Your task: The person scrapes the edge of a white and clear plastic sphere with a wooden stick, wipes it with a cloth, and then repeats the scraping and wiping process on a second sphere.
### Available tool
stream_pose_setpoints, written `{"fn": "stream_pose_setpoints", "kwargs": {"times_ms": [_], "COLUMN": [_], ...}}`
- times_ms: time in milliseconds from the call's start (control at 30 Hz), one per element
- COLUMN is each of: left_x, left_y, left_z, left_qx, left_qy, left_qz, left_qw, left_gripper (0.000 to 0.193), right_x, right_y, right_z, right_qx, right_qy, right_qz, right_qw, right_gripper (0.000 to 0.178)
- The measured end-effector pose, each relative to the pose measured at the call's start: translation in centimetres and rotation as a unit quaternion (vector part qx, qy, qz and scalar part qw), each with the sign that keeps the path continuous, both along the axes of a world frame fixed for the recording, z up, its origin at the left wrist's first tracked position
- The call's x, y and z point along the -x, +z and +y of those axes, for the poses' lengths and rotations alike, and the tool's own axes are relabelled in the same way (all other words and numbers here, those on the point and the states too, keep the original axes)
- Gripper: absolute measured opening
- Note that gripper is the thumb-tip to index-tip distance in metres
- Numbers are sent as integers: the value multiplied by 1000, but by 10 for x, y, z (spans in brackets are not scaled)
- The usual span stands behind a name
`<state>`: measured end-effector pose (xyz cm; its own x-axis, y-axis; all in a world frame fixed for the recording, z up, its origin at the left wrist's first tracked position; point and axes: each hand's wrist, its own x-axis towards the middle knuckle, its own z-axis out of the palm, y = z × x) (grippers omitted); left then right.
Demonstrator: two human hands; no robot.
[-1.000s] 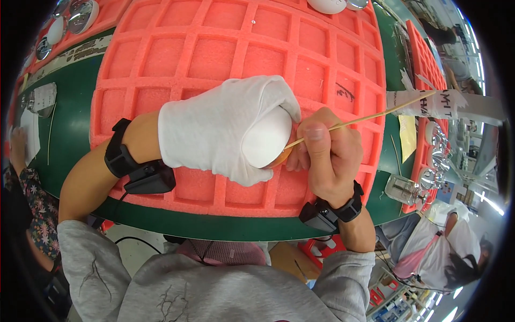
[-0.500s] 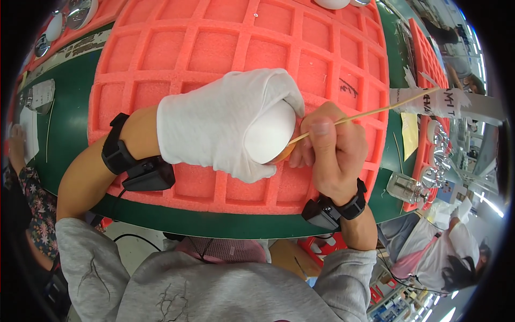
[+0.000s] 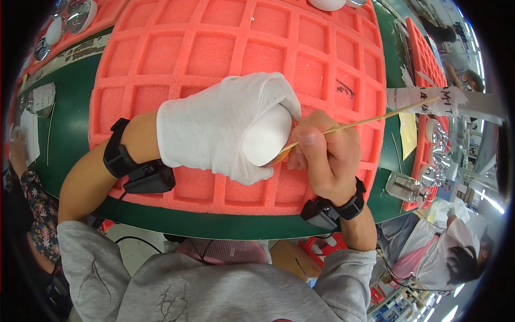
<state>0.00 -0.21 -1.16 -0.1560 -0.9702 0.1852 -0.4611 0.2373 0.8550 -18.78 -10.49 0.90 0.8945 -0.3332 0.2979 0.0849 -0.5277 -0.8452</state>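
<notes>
My left hand (image 3: 212,131), in a loose white cloth glove, is closed around a smooth white dome-shaped piece (image 3: 266,135). An orange-brown edge (image 3: 280,156) shows at the dome's lower right; the rest of its underside is hidden. In the bare fingers of my right hand (image 3: 330,155) is a thin wooden stick (image 3: 389,114), pinched like a pen. Its lower tip meets the dome's right edge, while the long end points up to the right. Both hands are over a pink foam tray (image 3: 161,81) with square pockets.
Beyond the tray's right side are a glass jar (image 3: 405,187), a yellow sheet (image 3: 409,134) and shiny silver domes (image 3: 439,139). More white domes (image 3: 327,4) lie at the far edge. A co-worker's hand (image 3: 19,145) and a small bottle (image 3: 43,99) are at the left.
Both hands, with the dome and the stick, have shifted slightly left in view. The stick's upper end sits a little lower. Both grips are unchanged.
</notes>
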Motion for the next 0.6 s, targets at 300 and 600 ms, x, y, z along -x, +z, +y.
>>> {"fn": "stream_pose_setpoints", "kwargs": {"times_ms": [300,600], "left_x": [-2,2], "left_y": [-2,25], "left_z": [4,8], "left_qx": [43,18], "left_qy": [7,31], "left_qz": [18,-164], "left_qw": [999,986], "left_gripper": [69,51], "right_x": [7,15], "right_y": [4,21], "right_z": [-23,-9], "right_qx": [-156,116], "right_qy": [-141,-113], "right_qz": [272,104], "right_qw": [939,981], "right_gripper": [32,13]}}
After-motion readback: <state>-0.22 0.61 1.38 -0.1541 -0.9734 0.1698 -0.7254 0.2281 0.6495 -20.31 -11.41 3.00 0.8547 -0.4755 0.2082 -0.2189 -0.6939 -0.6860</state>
